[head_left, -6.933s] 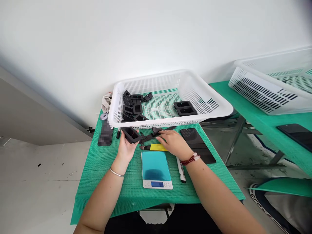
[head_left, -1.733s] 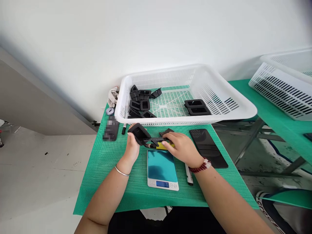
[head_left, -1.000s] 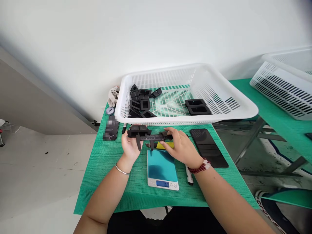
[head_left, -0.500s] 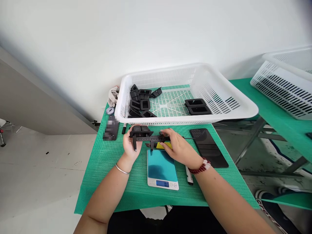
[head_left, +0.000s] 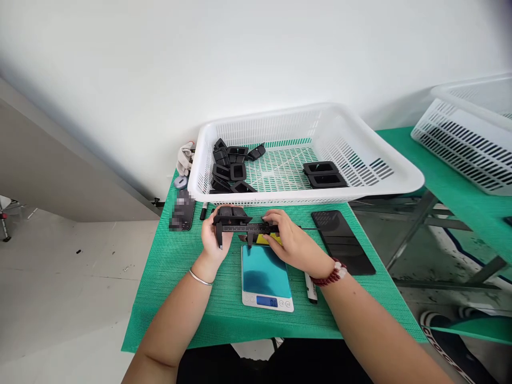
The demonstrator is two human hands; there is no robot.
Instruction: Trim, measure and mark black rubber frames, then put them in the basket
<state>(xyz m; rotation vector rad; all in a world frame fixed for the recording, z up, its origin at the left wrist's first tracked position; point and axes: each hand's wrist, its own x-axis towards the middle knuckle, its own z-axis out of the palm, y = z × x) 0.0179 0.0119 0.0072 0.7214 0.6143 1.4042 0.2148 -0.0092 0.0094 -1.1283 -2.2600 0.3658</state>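
My left hand (head_left: 214, 240) is closed around a black plastic frame-like part (head_left: 232, 214), holding it above the table behind the scale. My right hand (head_left: 294, 240) grips the sliding end of a black caliper (head_left: 248, 228), which lies level across the near side of the part with its jaws pointing toward me. The jaws are apart; whether they touch the part I cannot tell. Below the caliper sits a digital scale (head_left: 267, 272) with a blue-green plate and a lit display. A yellow and black object (head_left: 264, 239) is partly hidden behind the caliper and my right hand.
A white basket (head_left: 304, 196) stands behind my hands, with several black parts (head_left: 238, 172) at its left and a stacked group (head_left: 325, 175) at its right. A dark tablet (head_left: 344, 242), a white marker (head_left: 311, 288) and a phone (head_left: 183, 210) lie on the green-covered table (head_left: 172, 298).
Almost nothing differs. The caliper has tilted very slightly against the black part; both hands keep their hold and place.
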